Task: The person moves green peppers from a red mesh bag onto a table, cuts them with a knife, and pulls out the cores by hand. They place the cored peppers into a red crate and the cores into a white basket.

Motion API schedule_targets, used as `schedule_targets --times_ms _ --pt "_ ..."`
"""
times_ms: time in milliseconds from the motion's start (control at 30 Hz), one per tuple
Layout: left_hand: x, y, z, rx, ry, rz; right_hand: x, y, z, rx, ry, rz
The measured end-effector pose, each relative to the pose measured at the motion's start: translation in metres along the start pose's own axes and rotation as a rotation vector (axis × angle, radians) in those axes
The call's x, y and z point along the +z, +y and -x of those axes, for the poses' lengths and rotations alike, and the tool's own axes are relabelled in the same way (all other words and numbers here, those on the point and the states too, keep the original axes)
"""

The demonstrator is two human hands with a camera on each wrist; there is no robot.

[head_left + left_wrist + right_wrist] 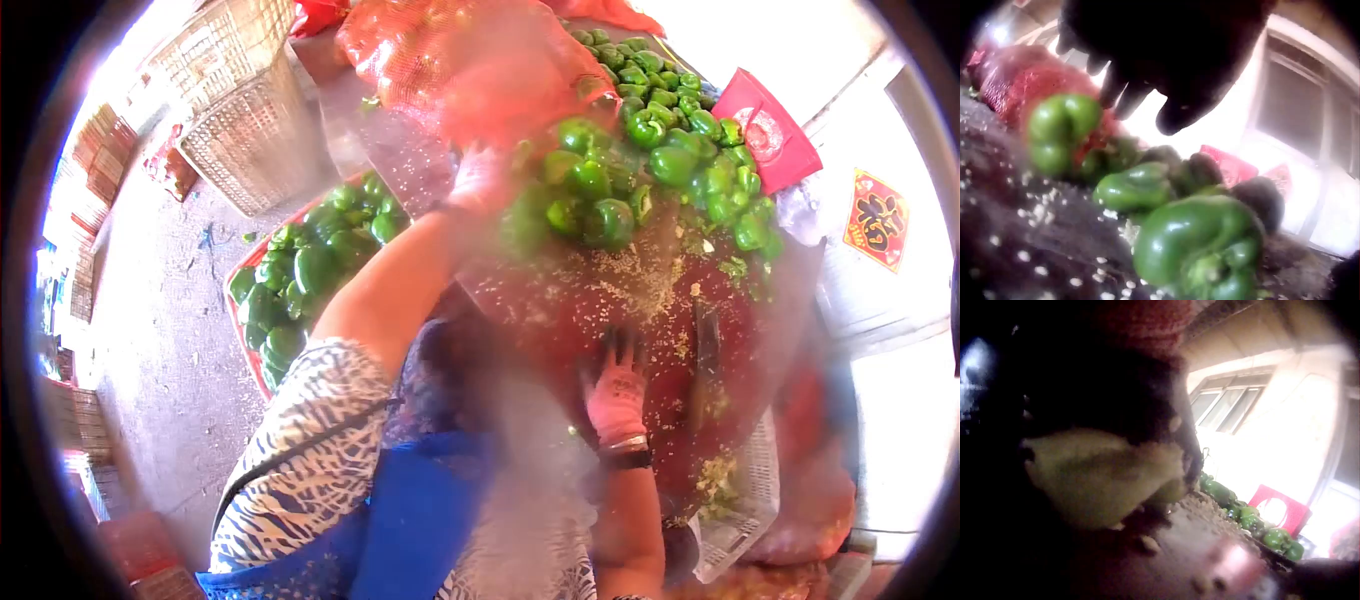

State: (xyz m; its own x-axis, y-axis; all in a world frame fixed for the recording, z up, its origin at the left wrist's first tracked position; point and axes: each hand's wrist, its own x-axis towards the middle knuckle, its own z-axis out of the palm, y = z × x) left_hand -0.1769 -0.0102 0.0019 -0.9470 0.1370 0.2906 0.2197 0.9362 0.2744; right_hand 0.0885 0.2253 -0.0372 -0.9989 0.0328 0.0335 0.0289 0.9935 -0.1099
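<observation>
My left hand (480, 180), in a pink glove, reaches over the dark table beside the red mesh bag (490, 70) and left of the green peppers (590, 180); blur hides its fingertips. The left wrist view has this hand (1160, 56) as a dark shape with spread fingers, above a large green pepper (1194, 240). My right hand (618, 395), in a pink glove with dark fingers, rests extended on the seed-strewn tabletop (540, 330). A pale green piece (1097, 478) lies against its dark glove in the right wrist view; whether they touch is unclear.
A crate of green peppers (315, 265) stands left of the table. White crates (250, 140) are stacked at the upper left. A knife-like dark strip (706, 350) lies right of my right hand, and a red box (765, 130) stands behind the peppers.
</observation>
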Motion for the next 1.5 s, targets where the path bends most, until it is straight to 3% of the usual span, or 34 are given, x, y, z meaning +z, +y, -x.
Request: schedule_targets --times_ms 133,267,367,400,433,467,500,533,600,633,667,733,800,900,933,967,1000,1033,1100,1167,1200,1267,1333,1400,1467,1500 --pt "0.011 0.005 -0.033 -0.059 -0.251 -0.238 0.003 0.005 0.001 -0.003 -0.032 0.020" --pt "0.006 -0.008 -0.037 -0.193 -0.024 0.228 0.002 0.002 0.000 -0.023 0.034 0.021" --pt "-0.036 0.015 -0.011 -0.038 0.003 0.705 -0.008 0.004 -0.002 -0.039 0.037 -0.031" --pt "-0.030 0.019 -0.002 0.078 0.040 0.703 -0.013 0.006 -0.003 -0.041 0.019 -0.055" --pt "-0.031 0.031 0.010 0.195 0.077 0.703 -0.012 0.008 -0.005 0.009 0.084 -0.423" --pt "-0.035 0.042 0.024 0.248 -0.064 0.663 -0.010 0.012 -0.009 0.058 0.153 -0.788" --pt "-0.051 0.062 0.050 0.561 0.099 0.461 -0.010 0.016 -0.015 0.114 0.224 -1.155" --pt "-0.053 0.079 0.060 0.369 -0.226 0.630 -0.032 0.025 -0.029 0.149 0.162 -0.742" --pt "-0.025 0.103 0.086 0.713 -0.198 0.626 -0.038 0.014 -0.025 0.116 0.166 -1.637" --pt "0.003 0.112 0.095 0.919 -0.141 0.610 -0.062 -0.004 -0.029 0.336 -0.126 -2.392" --pt "0.030 0.121 0.104 1.114 -0.081 0.597 -0.051 0.006 -0.024 0.419 -0.028 -2.195" --pt "0.000 0.122 0.111 1.124 -0.216 0.640 -0.009 0.036 -0.012 0.564 0.119 -1.785" --pt "-0.035 0.113 0.100 1.128 -0.333 0.650 0.016 0.059 -0.012 0.608 0.143 -1.682" --pt "-0.025 0.104 0.095 1.117 -0.117 0.465 0.023 0.064 0.001 0.468 0.172 -1.591" --pt "-0.019 0.103 0.096 1.114 -0.043 0.371 0.022 0.062 0.000 0.540 0.173 -1.776" --pt "-0.015 0.102 0.102 1.132 -0.098 0.280 0.020 0.059 -0.004 0.606 0.170 -1.961" --pt "-0.006 0.101 0.104 1.106 -0.186 0.270 0.012 0.053 -0.009 0.756 0.160 -1.834" --pt "0.003 0.099 0.105 1.075 -0.271 0.259 0.014 0.053 -0.008 0.744 0.208 -1.844" --pt "0.030 0.102 0.101 0.905 -0.493 0.438 0.016 0.054 -0.002 0.724 0.317 -1.852" --pt "0.040 0.108 0.099 0.682 -0.666 0.657 0.003 0.058 0.008 0.714 0.523 -2.078" --pt "0.022 0.117 0.096 0.466 -0.756 0.772 -0.001 0.065 0.013 0.663 0.565 -2.063" --pt "-0.002 0.120 0.082 0.326 -0.932 0.714 -0.009 0.081 0.025 0.599 0.572 -1.895" --pt "-0.045 0.134 0.090 0.392 -0.773 0.531 -0.025 0.090 0.029 0.617 0.524 -1.786" --pt "-0.031 0.140 0.094 0.757 -0.483 0.403 -0.041 0.087 0.027 0.691 0.500 -1.883" --pt "-0.010 0.148 0.100 1.124 -0.120 0.400 -0.049 0.080 0.022 0.683 0.503 -1.604" --pt "-0.001 0.163 0.105 1.161 -0.125 0.432 -0.052 0.077 0.018 0.668 0.498 -1.469"
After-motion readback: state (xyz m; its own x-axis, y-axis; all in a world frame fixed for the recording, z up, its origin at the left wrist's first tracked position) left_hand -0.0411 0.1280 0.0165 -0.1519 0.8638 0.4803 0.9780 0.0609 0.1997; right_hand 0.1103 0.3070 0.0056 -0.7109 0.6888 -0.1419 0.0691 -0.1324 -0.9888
